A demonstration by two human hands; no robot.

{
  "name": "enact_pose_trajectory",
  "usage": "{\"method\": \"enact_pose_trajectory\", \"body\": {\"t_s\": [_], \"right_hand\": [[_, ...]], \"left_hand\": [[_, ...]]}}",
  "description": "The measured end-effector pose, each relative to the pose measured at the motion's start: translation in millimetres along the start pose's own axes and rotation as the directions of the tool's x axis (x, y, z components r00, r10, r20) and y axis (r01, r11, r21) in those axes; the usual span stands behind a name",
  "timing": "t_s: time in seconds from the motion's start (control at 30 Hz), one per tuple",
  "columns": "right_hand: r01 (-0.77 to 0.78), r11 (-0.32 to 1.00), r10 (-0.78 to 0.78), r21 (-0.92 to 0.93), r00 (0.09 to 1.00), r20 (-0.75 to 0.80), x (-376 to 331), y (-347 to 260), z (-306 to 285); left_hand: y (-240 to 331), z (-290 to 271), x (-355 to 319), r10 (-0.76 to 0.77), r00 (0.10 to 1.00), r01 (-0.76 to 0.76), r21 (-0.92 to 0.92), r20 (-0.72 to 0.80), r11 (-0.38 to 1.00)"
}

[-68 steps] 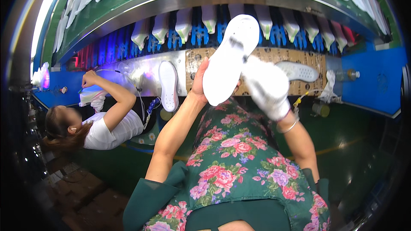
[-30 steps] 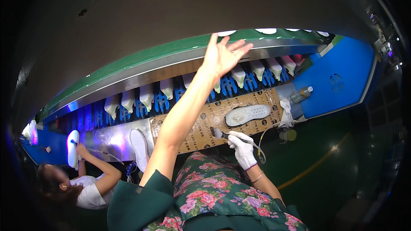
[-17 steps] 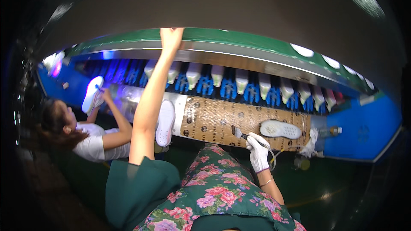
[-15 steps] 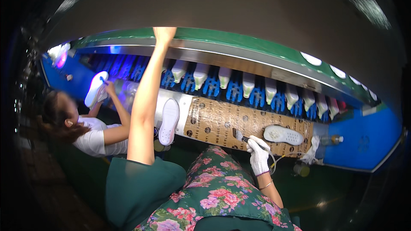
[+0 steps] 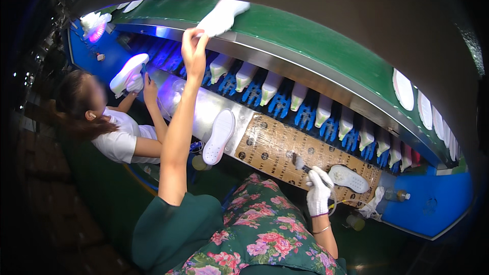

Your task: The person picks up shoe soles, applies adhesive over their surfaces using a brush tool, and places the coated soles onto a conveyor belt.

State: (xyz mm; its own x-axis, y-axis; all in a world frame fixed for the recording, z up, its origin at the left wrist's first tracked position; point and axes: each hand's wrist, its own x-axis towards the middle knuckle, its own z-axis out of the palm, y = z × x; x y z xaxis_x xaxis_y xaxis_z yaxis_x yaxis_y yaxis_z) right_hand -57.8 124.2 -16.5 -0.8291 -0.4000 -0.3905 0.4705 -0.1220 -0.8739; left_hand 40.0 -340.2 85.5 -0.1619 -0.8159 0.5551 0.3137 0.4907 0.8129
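Note:
My bare left hand (image 5: pixel 194 58) is raised at arm's length, thumb and fingers pinched on the near end of a white shoe (image 5: pixel 220 19). That shoe lies at the edge of a green conveyor belt (image 5: pixel 316 40), its far side cut off by a dark cover. Low on the right, my right hand (image 5: pixel 319 191), in a white knit glove, grips a brush (image 5: pixel 299 162) with a thin tube trailing from it. Just right of the glove, a white shoe sole (image 5: pixel 349 179) rests on the cardboard-covered bench (image 5: pixel 277 147). Another white sole (image 5: pixel 220 137) lies on bare metal further left.
A row of white shoes (image 5: pixel 271 87) stands on blue holders beneath the belt. Several white soles (image 5: pixel 403 89) ride the belt at right. To my left, a co-worker (image 5: pixel 125 135) holds a white shoe and a brush. A bottle (image 5: pixel 397 194) and white cloth (image 5: pixel 376 202) lie at the bench's right end.
My left hand has come back from under the dark cover, and a white shoe now shows in its fingers. The view has turned slightly; my right hand still holds the brush.

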Motion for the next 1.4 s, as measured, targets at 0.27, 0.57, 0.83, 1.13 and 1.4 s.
{"method": "enact_pose_trajectory", "body": {"t_s": [0.27,0.57,0.83,1.13,1.4], "right_hand": [[0.204,0.973,-0.214,0.111,0.972,0.093,7,-53,3],[0.199,0.972,-0.118,-0.126,0.876,0.467,-36,-84,92],[0.221,0.956,-0.113,-0.191,0.883,0.456,-42,-74,77],[0.741,0.624,-0.524,-0.248,0.632,0.57,-35,-93,95],[0.921,0.21,-0.674,-0.329,0.38,0.633,-14,-102,99]], "left_hand": [[86,-54,-92,-0.161,0.975,0.149,-0.087,-0.151,0.985],[46,9,-246,-0.701,0.354,0.935,-0.257,0.619,0.246],[100,5,-339,-0.631,-0.017,0.95,-0.185,0.775,-0.253],[109,30,-293,-0.581,0.097,0.901,-0.319,0.808,-0.295],[119,65,-297,-0.683,0.214,0.959,-0.282,0.698,0.013]]}}
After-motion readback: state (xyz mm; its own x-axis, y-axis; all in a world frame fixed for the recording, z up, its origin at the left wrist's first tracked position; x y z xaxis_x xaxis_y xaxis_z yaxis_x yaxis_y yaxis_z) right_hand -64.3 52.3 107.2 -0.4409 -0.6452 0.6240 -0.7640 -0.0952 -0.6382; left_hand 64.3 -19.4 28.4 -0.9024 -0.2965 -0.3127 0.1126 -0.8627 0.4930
